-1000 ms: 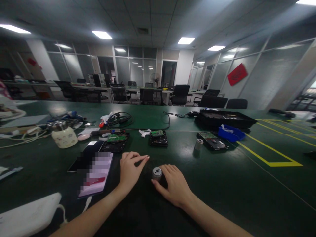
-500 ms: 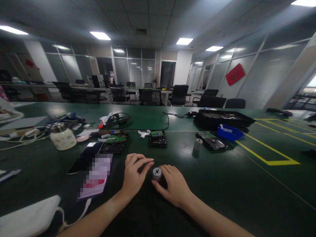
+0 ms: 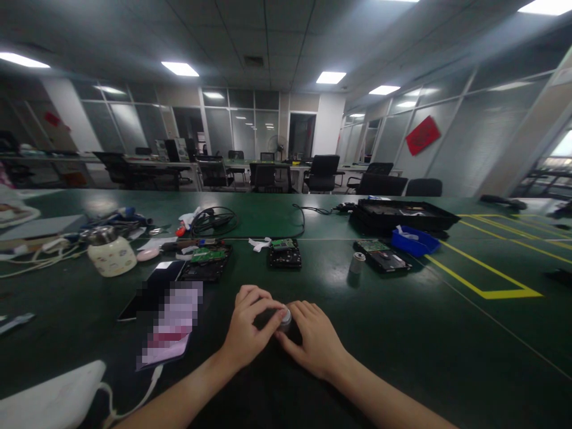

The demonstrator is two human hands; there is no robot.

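A small silver metal cylinder (image 3: 285, 321) stands upright on the dark green table in front of me. My right hand (image 3: 317, 336) curls around its right side, with thumb and fingers gripping it. From the left, my left hand (image 3: 251, 322) reaches over with thumb and forefinger pinched at the cylinder's top. Whatever those fingertips hold is too small and covered to make out. They also hide most of the top face. Farther right, a similar metal cylinder (image 3: 357, 263) stands alone beside an opened hard drive (image 3: 385, 256).
Two more drives with green boards, one in the middle (image 3: 286, 253) and one at left (image 3: 208, 262), lie beyond my hands. Leftward are phones (image 3: 172, 325), a white power bank (image 3: 53, 396) and a cream bottle (image 3: 111, 256). A blue bin (image 3: 415, 241) sits near a black tray (image 3: 402, 215).
My left hand has moved right and down, bringing its pinched fingertips from beside the cylinder onto its top. My right hand stays around the cylinder.
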